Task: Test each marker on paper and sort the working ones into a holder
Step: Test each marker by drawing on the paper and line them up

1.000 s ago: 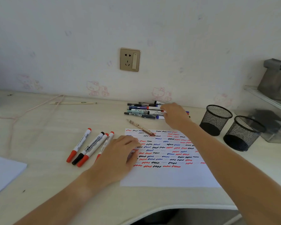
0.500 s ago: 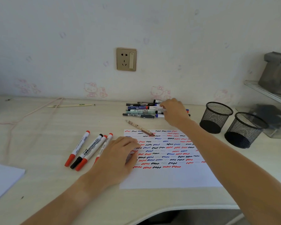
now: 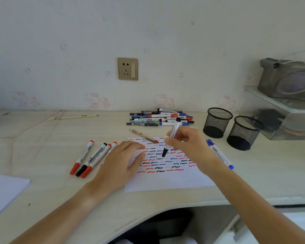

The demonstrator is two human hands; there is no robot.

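Your right hand pinched a black-capped marker tilted above the scribbled paper, cap end lowest. Your left hand lay flat, fingers relaxed on the paper's edge beside it.

Both forearms bare, no sleeves, left hand & right hand ungloved (no rings visible).

It looked like a home, most likely a child's bedroom or study corner. The pale wall carried faded pink cartoon-cat stickers just above a light wood-grain counter with a curved front edge. A gold-framed wall socket sat over it, and a clear plastic shelf holding household clutter stood at the right.
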